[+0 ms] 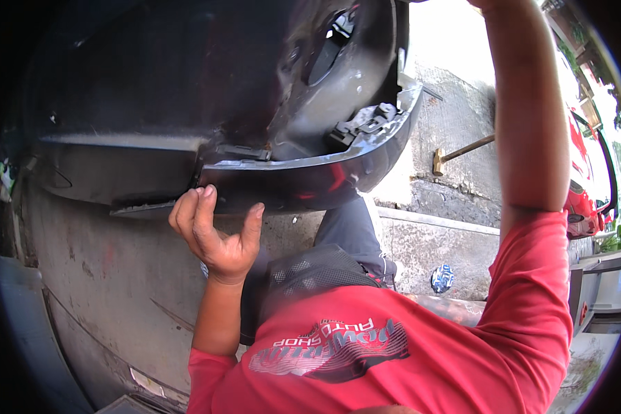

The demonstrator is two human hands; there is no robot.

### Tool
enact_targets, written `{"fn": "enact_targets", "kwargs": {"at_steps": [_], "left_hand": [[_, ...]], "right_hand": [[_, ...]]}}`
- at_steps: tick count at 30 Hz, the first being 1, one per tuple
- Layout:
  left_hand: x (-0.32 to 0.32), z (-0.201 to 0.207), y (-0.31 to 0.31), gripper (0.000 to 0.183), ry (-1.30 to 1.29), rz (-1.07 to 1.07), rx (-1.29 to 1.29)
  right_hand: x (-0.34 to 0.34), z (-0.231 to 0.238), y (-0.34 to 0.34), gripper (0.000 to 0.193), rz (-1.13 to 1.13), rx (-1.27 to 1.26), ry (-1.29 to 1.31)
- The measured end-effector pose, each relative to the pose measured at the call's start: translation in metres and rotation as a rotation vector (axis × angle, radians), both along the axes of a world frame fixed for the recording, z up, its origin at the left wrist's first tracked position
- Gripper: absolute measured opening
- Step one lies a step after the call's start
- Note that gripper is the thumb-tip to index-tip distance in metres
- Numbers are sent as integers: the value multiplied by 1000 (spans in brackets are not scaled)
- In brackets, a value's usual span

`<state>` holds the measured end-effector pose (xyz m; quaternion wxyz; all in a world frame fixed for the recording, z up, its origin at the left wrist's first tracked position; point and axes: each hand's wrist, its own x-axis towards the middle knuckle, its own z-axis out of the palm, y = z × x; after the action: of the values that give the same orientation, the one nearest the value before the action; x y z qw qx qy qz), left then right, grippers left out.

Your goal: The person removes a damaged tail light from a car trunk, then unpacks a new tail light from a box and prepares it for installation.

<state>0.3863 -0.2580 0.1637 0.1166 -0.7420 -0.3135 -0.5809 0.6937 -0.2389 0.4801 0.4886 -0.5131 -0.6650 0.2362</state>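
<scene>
A black bumper cover [283, 186] runs along the lower end of a dark car body [152, 76] in front of me, its upper edge scuffed pale. My left hand [221, 238] is raised at the panel's lower edge; its fingertips touch or nearly touch it, with the thumb spread away and nothing in the palm. Inside the bumper's corner sits a grey plastic bracket [369, 123]. Above it is an oblong opening [332, 48] in the bodywork. My right arm stretches up past the car's corner, and only the base of my right hand [488, 3] shows; its fingers are cut off.
A hammer [439, 162] lies on the concrete right of the bumper. Closer to me rest a low kerb [438, 221] and a blue-and-white patterned round object [442, 278]. A red vehicle [583, 179] stands at the far right.
</scene>
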Motion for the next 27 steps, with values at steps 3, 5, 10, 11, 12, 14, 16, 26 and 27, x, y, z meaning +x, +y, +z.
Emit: {"fn": "enact_targets", "kwargs": {"at_steps": [3,5,10,11,12,14,16,26,27], "left_hand": [[11,25,-10,64,101,-84,50],[22,50,-14,58,161,-192,100],[78,61,-17,49,337,-531,155],[69,63,-14,48,452,-496,153],[78,65,-12,48,463,-461,168],[85,71,-12,47,500,-373,179],[92,74,-11,47,542,-304,153],[116,88,7,35,533,-240,174],[119,89,9,34,497,-245,197]], "right_hand": [[-2,7,2,58,-150,-32,-87],[3,10,-5,63,-169,-25,-186],[26,10,-22,69,-164,54,-326],[24,1,5,68,-43,66,-265],[20,-5,22,65,38,91,-186],[14,-12,43,70,116,116,-111],[15,-6,35,77,33,118,-185],[17,1,62,70,19,68,-275],[20,-1,55,67,-6,98,-272]]}}
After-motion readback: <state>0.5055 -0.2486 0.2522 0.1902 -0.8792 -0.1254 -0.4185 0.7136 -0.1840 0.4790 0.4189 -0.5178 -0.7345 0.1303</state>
